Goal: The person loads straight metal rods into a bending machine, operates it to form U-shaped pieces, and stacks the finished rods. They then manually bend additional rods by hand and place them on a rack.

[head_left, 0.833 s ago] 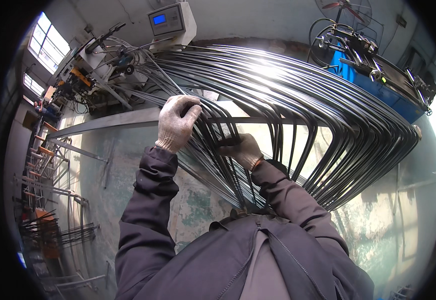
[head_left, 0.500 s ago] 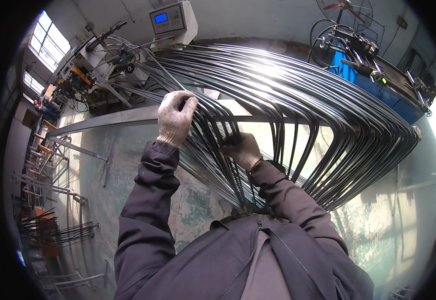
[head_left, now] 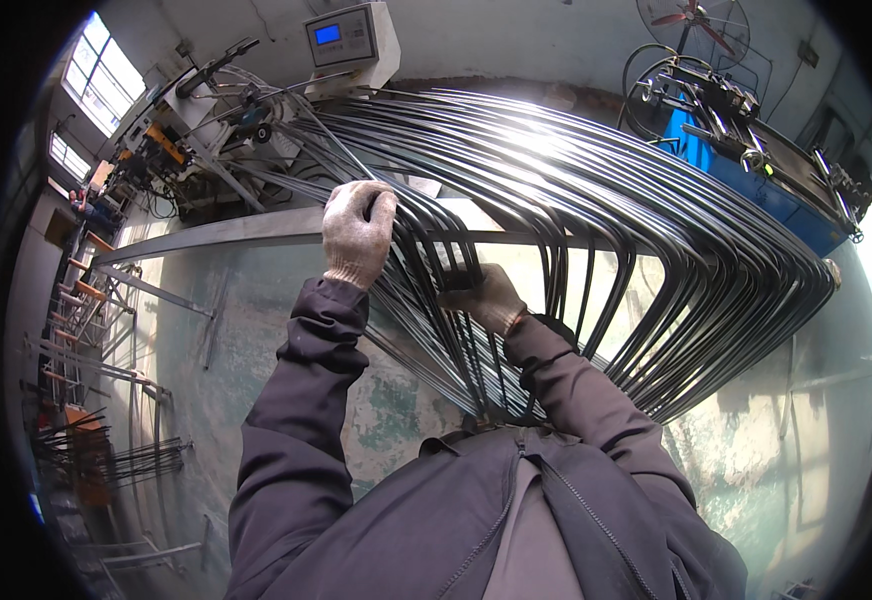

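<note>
Many dark, shiny bent metal rods (head_left: 696, 255) hang in a dense row over a long metal beam (head_left: 211, 237). Over the left end of the row, my left hand (head_left: 358, 232), in a pale work glove, has its fingers curled round a bent rod at its bend. Lower and a little to the right, my gloved right hand (head_left: 491, 298) closes round the hanging legs of several of these rods; its fingertips are partly hidden behind them. The rods' lower ends converge near my jacket front.
Behind the row on the left stands a bending machine (head_left: 171, 125) with a control box (head_left: 351, 45) beside it. A blue machine (head_left: 756, 180) and a fan (head_left: 694, 22) are at the back right. More dark rods lie on a rack (head_left: 121, 455) at the far left.
The view has shifted slightly. My left hand sits a touch farther right in the picture, and both hands keep their hold on the rods.
</note>
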Action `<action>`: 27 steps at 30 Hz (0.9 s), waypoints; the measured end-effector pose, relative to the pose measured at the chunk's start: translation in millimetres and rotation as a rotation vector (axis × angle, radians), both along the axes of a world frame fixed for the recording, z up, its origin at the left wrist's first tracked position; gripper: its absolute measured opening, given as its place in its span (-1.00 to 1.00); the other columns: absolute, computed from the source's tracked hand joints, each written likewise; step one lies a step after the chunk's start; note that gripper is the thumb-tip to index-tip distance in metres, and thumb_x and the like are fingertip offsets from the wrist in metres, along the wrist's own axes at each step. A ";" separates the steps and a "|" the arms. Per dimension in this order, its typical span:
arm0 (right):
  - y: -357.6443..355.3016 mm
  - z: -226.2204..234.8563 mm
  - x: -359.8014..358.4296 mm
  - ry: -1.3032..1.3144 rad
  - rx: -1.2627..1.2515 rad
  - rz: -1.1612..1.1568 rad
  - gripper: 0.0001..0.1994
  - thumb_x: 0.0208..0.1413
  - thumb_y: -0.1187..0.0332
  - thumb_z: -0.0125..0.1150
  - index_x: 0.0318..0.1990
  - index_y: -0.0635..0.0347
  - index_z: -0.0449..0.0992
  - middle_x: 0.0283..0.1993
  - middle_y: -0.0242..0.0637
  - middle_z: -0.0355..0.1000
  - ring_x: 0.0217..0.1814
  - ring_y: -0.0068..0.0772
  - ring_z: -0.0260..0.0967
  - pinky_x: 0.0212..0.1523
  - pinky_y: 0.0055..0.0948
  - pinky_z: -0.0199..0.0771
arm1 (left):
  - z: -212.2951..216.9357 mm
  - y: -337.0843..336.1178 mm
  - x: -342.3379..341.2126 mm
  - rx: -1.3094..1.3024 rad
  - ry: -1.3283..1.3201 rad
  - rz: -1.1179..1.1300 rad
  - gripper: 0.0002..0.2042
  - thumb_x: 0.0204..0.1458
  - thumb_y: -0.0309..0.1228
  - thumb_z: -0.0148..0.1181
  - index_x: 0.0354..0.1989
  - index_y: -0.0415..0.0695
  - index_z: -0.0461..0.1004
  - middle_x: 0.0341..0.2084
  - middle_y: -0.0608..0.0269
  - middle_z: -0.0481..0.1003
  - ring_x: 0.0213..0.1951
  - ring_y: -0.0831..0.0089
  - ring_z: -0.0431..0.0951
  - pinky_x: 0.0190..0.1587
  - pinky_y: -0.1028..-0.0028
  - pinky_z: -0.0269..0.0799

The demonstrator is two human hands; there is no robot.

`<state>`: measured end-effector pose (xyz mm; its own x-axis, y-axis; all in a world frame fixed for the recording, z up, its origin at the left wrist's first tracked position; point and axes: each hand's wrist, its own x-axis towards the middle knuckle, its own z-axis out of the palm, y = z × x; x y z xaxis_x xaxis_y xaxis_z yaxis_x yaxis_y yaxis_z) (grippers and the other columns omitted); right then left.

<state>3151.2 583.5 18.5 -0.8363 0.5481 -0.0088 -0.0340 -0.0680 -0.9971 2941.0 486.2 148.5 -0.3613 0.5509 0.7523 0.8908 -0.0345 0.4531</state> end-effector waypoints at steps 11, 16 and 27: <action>4.9 -8.7 22.0 0.011 0.147 -0.097 -0.81 0.25 0.42 0.63 -0.08 0.29 0.75 -0.22 -0.29 0.74 -0.18 -0.48 0.67 -0.07 -0.37 0.68 | 5.3 -6.6 -1.1 -0.033 -0.099 -0.056 -0.89 0.26 -0.42 0.46 -0.16 -0.19 0.75 -0.17 0.15 0.75 0.01 0.15 0.70 0.17 0.23 0.59; -14.6 -16.5 67.9 0.076 0.102 -0.582 -0.68 0.28 0.30 0.63 -0.02 0.31 0.64 -0.34 -0.36 0.63 -0.37 -0.50 0.55 -0.25 -0.36 0.59 | 6.9 -11.0 -4.2 -0.071 -0.052 -0.040 -0.85 0.29 -0.37 0.43 -0.20 -0.21 0.73 -0.20 0.07 0.73 0.00 0.06 0.69 0.19 0.15 0.56; -51.5 17.7 68.9 -0.138 0.644 -0.931 -0.33 0.31 0.36 0.55 0.49 0.44 0.43 0.41 0.11 0.54 0.41 0.16 0.56 0.32 -0.01 0.70 | 17.1 -16.4 -15.0 -0.140 -0.221 -0.255 -0.89 0.31 -0.50 0.38 -0.08 -0.27 0.73 -0.17 0.09 0.72 -0.10 0.21 0.71 0.11 0.28 0.60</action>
<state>3220.1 532.0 36.2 -0.1164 0.8911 0.4386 0.3094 0.4522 -0.8366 2926.0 469.9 165.5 -0.3446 0.7363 0.5824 0.7415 -0.1670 0.6499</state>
